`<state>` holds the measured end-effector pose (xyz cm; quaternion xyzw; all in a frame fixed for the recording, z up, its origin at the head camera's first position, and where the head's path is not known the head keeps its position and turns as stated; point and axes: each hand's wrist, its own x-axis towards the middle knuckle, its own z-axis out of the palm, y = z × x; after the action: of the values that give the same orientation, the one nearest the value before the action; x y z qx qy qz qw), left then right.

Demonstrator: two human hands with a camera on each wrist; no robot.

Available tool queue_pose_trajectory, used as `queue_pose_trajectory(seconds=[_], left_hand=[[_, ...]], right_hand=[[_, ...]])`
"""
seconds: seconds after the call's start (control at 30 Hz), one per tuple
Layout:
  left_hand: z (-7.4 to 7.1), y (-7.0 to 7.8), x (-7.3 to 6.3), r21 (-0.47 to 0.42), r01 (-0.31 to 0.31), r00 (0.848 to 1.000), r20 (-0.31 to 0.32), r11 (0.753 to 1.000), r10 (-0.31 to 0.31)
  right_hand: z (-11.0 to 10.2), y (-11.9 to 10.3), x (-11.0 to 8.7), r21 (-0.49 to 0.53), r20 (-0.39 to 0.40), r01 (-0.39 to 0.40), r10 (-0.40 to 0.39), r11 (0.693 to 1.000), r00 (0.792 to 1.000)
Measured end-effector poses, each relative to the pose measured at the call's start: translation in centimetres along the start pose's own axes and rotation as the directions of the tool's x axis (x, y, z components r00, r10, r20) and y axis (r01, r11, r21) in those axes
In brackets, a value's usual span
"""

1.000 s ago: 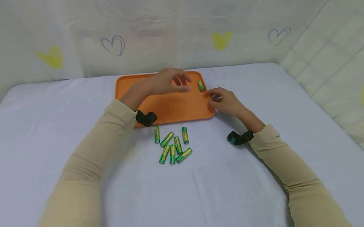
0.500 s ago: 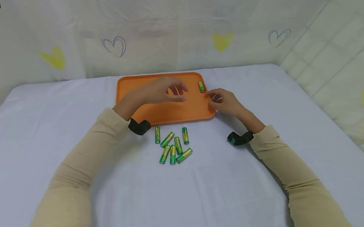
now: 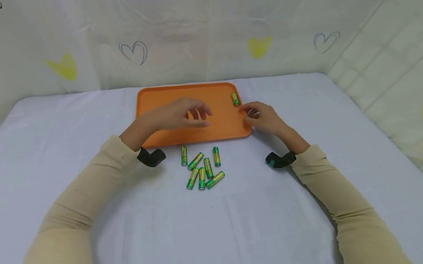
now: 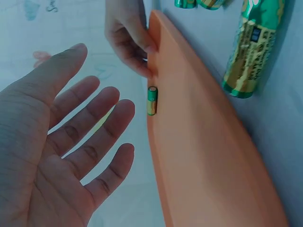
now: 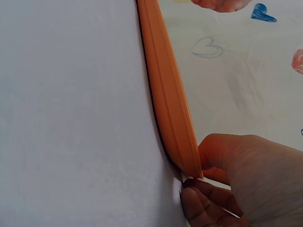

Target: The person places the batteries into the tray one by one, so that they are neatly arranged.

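Observation:
An orange tray (image 3: 222, 124) lies at the back of the white table. One green and gold battery (image 3: 235, 99) lies in its right end, near the rim. My left hand (image 3: 179, 115) hovers over the tray's left and middle part, fingers spread and slightly bent. In the left wrist view its palm and fingers (image 4: 90, 151) hold nothing. At the tray's right edge my right hand (image 3: 263, 118) holds the rim with curled fingers, just in front of the battery. The right wrist view has this hand (image 5: 241, 175) at the tray corner, some fingertips hidden.
Several loose batteries (image 3: 208, 168) lie in a cluster on the white cloth (image 3: 225, 237) in front of the tray. A printed backdrop (image 3: 182, 29) stands behind the table. Each wrist wears a black band (image 3: 280, 159).
My left hand has drawn back to the left and toward me over the tray, still holding nothing. My right hand and the battery in the tray have stayed in place.

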<state>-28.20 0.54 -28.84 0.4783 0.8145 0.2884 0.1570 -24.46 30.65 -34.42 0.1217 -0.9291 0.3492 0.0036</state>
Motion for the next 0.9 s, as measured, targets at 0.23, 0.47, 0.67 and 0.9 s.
queue_pose_trajectory(seconds=[0.23, 0.47, 0.67, 0.9], left_hand=[[0.6, 0.0, -1.2, -0.007, -0.001, 1.0, -0.013, 1.0, 0.001], [1.0, -0.2, -2.3, 0.004, 0.01, 1.0, -0.028, 1.0, -0.01], [1.3, -0.3, -3.4, 0.022, 0.036, 0.998, -0.06, 0.999, -0.035], [1.8, -0.2, -4.8, 0.043, 0.041, 0.996, -0.084, 0.998, -0.037]], right_hand=[[0.1, -0.1, 0.1, -0.002, 0.01, -0.014, 0.014, 1.0, 1.0], [0.1, -0.3, 0.2, -0.018, 0.016, -0.048, 0.048, 0.999, 0.999], [0.1, -0.2, 0.3, -0.014, 0.018, -0.052, 0.052, 0.999, 0.998], [0.2, -0.3, 0.3, -0.014, 0.013, -0.053, 0.053, 0.998, 0.998]])
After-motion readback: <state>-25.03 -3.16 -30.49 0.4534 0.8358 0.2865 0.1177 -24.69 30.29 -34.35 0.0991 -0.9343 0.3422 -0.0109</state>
